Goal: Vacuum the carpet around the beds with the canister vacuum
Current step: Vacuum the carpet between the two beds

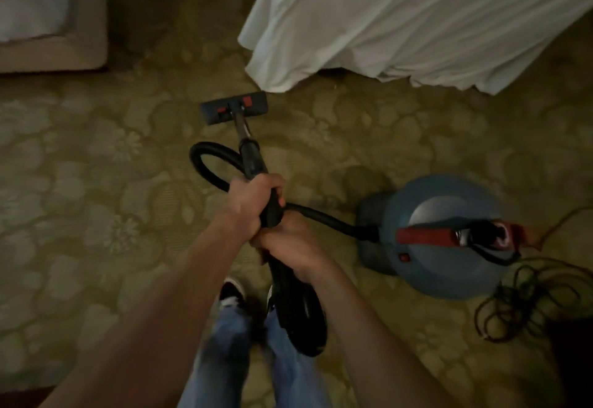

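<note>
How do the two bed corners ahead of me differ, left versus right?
The left bed shows a bare beige base with white bedding inside it; on the right bed a loose white sheet hides the base. The left bed's edge is straight; the right bed's sheet hangs in folds toward the carpet. The floor head sits close to the right bed, apart from the left bed. Both have white bedding.
</note>
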### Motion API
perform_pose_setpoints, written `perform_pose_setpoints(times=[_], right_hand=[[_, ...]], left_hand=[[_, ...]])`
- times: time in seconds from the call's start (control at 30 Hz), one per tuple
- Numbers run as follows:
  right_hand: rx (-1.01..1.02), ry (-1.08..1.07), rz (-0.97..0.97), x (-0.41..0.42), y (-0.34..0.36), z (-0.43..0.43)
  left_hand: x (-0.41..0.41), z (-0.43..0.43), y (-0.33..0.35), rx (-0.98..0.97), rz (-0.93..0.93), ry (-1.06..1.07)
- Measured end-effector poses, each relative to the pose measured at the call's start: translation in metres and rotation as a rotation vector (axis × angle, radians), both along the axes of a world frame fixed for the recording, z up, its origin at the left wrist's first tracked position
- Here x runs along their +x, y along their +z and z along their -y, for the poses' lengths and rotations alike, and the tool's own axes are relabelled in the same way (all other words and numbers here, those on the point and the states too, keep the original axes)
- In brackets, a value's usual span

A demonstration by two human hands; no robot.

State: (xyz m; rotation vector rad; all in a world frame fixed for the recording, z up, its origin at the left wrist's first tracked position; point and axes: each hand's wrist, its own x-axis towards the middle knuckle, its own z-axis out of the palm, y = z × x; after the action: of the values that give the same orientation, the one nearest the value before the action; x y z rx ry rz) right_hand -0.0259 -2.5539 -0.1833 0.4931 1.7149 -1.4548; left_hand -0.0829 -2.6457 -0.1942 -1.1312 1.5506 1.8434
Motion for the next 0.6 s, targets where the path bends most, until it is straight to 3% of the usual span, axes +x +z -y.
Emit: perform_pose_setpoints(times=[0.13,0.27,0.43,0.6], right_hand=[[-0.256,0.002,0.143,0.015,-0.001,-0.071],[-0.218,-0.092,0.220,0.024,-0.017,-0.129],[0.196,-0.355,0.105,0.041,-0.063,-0.219],[0.661,0.027,-0.009,0.065,-0.106,-0.322]], left_hand=[[0.001,-0.047,-0.011,0.049,0.078,-0.126],[0.011,-0.086,-0.023,0.087,0.174,-0.221],[0.048,-0.162,-0.040,-0.019,0.198,-0.287],[0.085,-0.222,-0.055,-0.148,0.159,-0.272]])
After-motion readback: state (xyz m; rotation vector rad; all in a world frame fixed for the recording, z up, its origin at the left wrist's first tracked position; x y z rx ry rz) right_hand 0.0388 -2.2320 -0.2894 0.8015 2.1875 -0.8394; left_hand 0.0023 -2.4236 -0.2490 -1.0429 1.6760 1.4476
